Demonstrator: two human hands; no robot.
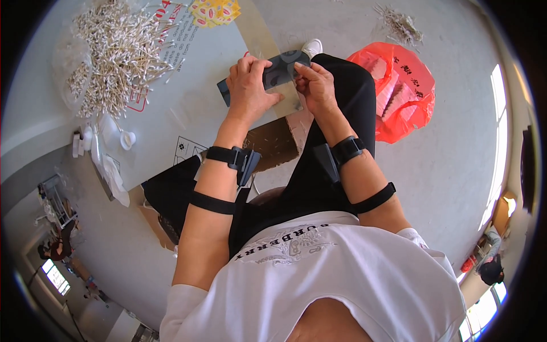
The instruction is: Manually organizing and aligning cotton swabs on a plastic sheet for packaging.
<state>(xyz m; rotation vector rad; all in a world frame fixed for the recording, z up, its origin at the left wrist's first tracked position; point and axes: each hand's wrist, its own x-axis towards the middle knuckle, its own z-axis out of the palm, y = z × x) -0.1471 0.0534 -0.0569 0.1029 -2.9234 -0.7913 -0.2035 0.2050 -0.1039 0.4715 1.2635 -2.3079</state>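
My left hand [249, 90] lies over a flat dark blue-grey piece [278, 73] at the table's right edge, its thumb stretched away from the bent fingers. Nothing shows gripped in it. Close by on the right, my right hand [317, 85] is closed, thumb and forefinger pinched at the right end of the dark piece. Whatever lies between those fingertips is too small to make out. Pale circular marks show on the dark piece, and my left hand hides part of it. A large heap of cotton swabs [122, 54] rests on the table to the left.
Yellow packets [215, 11] lie at the table's far side. Below its edge stands an open cardboard box [272, 145]. A red plastic bag [419, 94] with pink packs sits on the floor at right, loose swabs [400, 25] beyond it. Another person [491, 268] is far off at lower right.
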